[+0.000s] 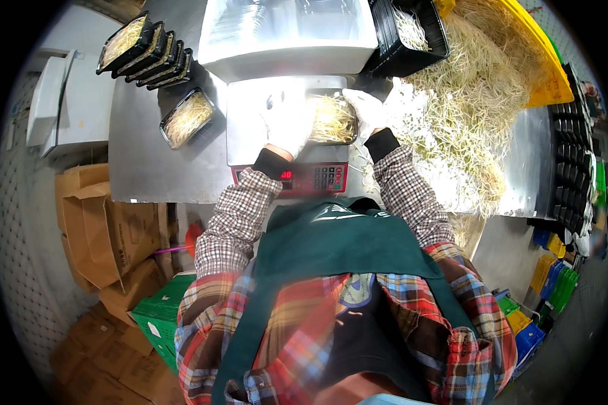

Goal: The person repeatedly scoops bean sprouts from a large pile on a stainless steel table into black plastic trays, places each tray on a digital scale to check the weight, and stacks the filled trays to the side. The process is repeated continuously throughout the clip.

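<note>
A black tray of bean sprouts (332, 120) is over the bright platform of a scale (246, 145) in front of me. My left hand (287, 125), in a white glove, grips the tray's left end; glare washes out its fingers. At the other end my right hand (366, 111), also gloved in white, has its thumb over the rim and its fingers along the outside. The scale's red front panel (317, 178) carries a lit display and a keypad. Just right of my right hand spreads a large heap of loose sprouts (463, 128).
Left of the scale lies a filled tray (189, 119), below stacked filled trays (142, 54). A white foam box (287, 57) stands behind the scale, beside stacked black trays (405, 57). A yellow crate (550, 88) tips toward the heap. Cardboard boxes (125, 226) sit lower left.
</note>
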Tool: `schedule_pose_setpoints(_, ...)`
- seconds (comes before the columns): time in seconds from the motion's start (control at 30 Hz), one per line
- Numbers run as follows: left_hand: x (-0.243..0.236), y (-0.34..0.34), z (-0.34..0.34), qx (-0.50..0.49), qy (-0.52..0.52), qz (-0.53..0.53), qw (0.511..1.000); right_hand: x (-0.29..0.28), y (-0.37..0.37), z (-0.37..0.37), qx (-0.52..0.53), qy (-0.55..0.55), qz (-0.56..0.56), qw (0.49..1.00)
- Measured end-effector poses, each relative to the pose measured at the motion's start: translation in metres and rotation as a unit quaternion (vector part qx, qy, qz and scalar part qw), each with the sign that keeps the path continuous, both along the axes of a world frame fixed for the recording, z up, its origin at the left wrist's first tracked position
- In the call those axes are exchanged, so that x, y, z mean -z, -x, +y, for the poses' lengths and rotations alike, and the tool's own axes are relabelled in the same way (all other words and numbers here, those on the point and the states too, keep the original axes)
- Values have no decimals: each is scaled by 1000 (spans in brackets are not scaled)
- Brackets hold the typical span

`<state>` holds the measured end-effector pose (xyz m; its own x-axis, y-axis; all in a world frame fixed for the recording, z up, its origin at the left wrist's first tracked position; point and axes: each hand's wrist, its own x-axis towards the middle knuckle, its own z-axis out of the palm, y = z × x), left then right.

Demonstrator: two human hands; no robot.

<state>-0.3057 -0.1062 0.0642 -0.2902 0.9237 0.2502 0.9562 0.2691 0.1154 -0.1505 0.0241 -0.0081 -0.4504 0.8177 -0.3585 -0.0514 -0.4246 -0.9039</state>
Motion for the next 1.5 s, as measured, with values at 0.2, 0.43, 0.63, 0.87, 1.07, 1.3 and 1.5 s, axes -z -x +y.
schedule_pose_setpoints(0.2, -1, -4, 3, -43, 4, 11, 999, 28, -6, 5, -40, -97, -6, 994)
schedule_pose_setpoints(0.43, -6, 6, -3, -3, 29, -31, 999, -46, 2, -12, 16, 46, 1, 999)
schedule_pose_setpoints(0.63, -16, 2, -3, -13, 81, -44, 996, -75, 4, -17, 11, 108, 1, 994)
schedule_pose_setpoints(0.87, -18, 2, -3, -24, 111, -29, 993, -80, 8, -26, 25, 43, -50, 998)
schedule_pose_setpoints(1.07, -12, -2, -3, -27, 106, -23, 994, -68, -14, -73, -24, -287, -369, 884)
schedule_pose_setpoints(1.3, 4, 14, -11, -29, -114, -118, 986, -57, -12, -77, -28, -246, -340, 907)
schedule_pose_setpoints(1.5, 42, 64, -12, -161, -157, -683, 695, -50, -11, -71, -13, -299, -335, 893)
